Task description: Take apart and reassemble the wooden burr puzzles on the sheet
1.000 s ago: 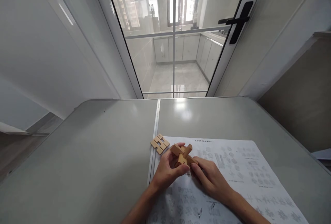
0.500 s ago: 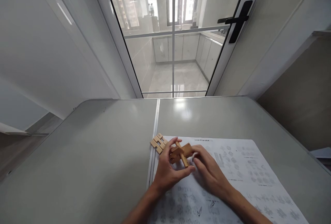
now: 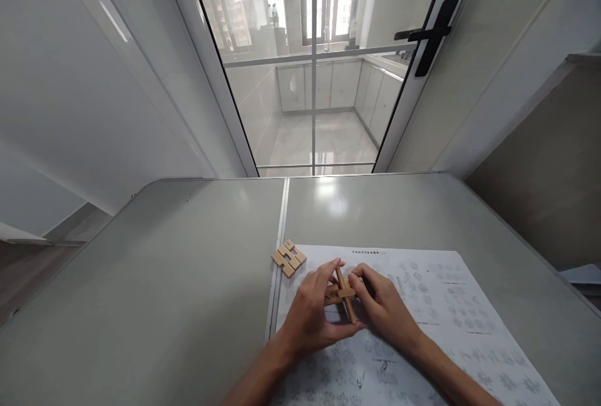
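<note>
Several wooden pieces crossed together (image 3: 346, 293) are held just above a printed white sheet. My left hand (image 3: 310, 309) grips a long piece of them between thumb and fingertips, one at each end. On the right side, my right hand (image 3: 382, 296) pinches the crossed pieces with thumb and bent fingers. Flat notched wooden pieces (image 3: 288, 258) lie side by side at the sheet's top left corner, over the table's seam, touched by neither hand.
The printed sheet (image 3: 469, 306) covers the right front of the grey table (image 3: 211, 256). A metal seam (image 3: 283, 212) runs down the tabletop. Beyond the far edge stands a glazed door with a black handle (image 3: 432, 35).
Both hands and the held wooden pieces have moved slightly right and nearer. The held pieces have turned, and the flat pieces on the table now show more fully.
</note>
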`<state>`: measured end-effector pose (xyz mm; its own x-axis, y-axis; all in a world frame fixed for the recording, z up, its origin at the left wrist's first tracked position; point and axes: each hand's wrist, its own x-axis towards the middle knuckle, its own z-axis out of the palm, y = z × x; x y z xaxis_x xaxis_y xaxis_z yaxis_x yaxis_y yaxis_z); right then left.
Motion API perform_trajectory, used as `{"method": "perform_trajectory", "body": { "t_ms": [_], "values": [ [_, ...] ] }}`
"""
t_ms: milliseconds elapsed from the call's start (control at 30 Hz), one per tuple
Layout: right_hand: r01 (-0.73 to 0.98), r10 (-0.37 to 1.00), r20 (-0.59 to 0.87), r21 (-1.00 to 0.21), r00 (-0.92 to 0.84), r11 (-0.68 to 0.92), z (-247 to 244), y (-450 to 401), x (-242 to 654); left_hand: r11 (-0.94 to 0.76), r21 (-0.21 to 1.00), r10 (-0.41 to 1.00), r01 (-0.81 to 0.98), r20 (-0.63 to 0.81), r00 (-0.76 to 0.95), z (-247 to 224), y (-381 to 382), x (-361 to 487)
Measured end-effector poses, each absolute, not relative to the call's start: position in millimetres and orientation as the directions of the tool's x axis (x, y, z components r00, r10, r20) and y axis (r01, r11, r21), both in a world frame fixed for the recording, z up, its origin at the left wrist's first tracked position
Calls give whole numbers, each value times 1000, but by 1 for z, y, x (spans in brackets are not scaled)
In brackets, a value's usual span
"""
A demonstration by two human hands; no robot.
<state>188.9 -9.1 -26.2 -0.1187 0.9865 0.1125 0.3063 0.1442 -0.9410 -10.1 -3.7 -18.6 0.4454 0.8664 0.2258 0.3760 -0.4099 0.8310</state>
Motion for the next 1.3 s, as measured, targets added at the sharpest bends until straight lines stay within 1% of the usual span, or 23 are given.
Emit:
{"method": "perform_trajectory", "body": {
  "t_ms": [267, 433, 600, 900, 1067, 1200, 1300],
  "values": [
    [249, 995, 73, -965, -63, 86, -35, -9, 193, -373, 829, 891, 417, 194, 412, -14, -3, -10],
    [262, 990, 84, -959, -112, 111, -35, -9, 195, -378, 833, 885, 404, 197, 423, -12, -3, -11],
    [269, 973, 137, -945, -185, 184, -36, -11, 192, -446, 813, 843, 374, 242, 480, -15, -3, -12],
    [255, 967, 181, -941, -178, 223, -35, -12, 192, -537, 754, 804, 379, 322, 500, -16, -4, -11],
    [271, 968, 190, -935, -165, 230, -40, -13, 195, -461, 819, 829, 343, 259, 495, -17, -3, -12],
    [297, 959, 251, -913, -134, 281, -40, -15, 194, -380, 885, 845, 270, 213, 490, -15, -3, -13],
    [310, 945, 300, -893, -129, 326, -38, -16, 193, -277, 936, 873, 219, 150, 464, -14, -4, -15]
  ]
}}
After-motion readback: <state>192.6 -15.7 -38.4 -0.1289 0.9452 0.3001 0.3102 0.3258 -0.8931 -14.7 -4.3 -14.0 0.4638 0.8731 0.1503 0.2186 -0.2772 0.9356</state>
